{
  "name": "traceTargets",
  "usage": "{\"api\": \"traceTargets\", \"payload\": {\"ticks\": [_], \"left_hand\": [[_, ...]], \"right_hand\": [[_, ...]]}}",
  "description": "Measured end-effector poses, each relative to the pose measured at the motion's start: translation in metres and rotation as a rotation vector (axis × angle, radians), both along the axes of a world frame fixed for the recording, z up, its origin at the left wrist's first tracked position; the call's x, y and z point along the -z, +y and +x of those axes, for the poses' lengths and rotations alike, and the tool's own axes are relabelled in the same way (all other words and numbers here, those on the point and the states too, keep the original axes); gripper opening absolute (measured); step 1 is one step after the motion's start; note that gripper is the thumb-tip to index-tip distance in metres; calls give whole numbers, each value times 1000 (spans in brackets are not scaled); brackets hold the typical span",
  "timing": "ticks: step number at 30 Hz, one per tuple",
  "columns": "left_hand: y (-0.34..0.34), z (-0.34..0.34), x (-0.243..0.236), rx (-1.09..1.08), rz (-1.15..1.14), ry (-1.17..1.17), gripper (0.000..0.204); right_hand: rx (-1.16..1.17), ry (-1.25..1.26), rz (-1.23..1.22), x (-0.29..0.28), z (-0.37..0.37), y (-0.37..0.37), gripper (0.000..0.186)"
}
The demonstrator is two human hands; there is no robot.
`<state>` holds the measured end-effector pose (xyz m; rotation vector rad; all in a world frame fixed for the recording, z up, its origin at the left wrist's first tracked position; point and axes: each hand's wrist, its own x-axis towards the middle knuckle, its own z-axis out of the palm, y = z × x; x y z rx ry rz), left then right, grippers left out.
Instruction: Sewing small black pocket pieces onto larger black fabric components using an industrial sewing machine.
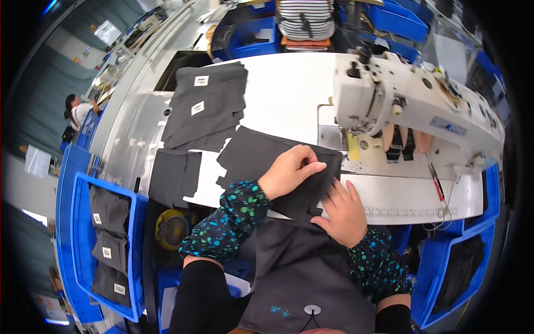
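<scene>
Left hand (289, 172): on the dark fabric piece (267, 161), its grip pinching the fabric's right edge between thumb and fingertips; dotted sleeve runs back toward the lower edge.
Right hand (342, 214): lies flat on the same fabric just right of the left hand, fingers spread and pressing down, pinching nothing.
Fabric piece: dark grey, on the white desk (289, 94) in front of the sewing machine (400, 106); its near end hangs off the desk edge toward the person's lap.
Sewing machine: white, at the right of the desk, head to the left; the fabric's right edge is just beside its base plate.
Stack (206, 106): dark cut pieces with small white labels, at the far left of the desk, apart from the held piece.
Single piece (175, 178): dark, at the left edge of the desk, near the stack.
Left bin (78, 234): blue, below the desk's left side, holding more labelled dark pieces.
Right bin (445, 278): blue, lower right, dark cloth inside.
Fan (172, 228): small, yellow, under the desk edge.
Background: another person stands far left, well apart.
</scene>
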<state>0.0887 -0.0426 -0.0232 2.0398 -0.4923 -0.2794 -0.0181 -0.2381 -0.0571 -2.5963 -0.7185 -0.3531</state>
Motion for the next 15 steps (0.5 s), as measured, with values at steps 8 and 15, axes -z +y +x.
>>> {"api": "traceTargets", "payload": {"ticks": [8,15], "left_hand": [[-28,48,3,132,510,-369,31],[-23,64,-1,275,308,-143,24]], "right_hand": [[-44,46,48,4,-5,-5,54],[-31,26,373,-3,9,-37,31]]}}
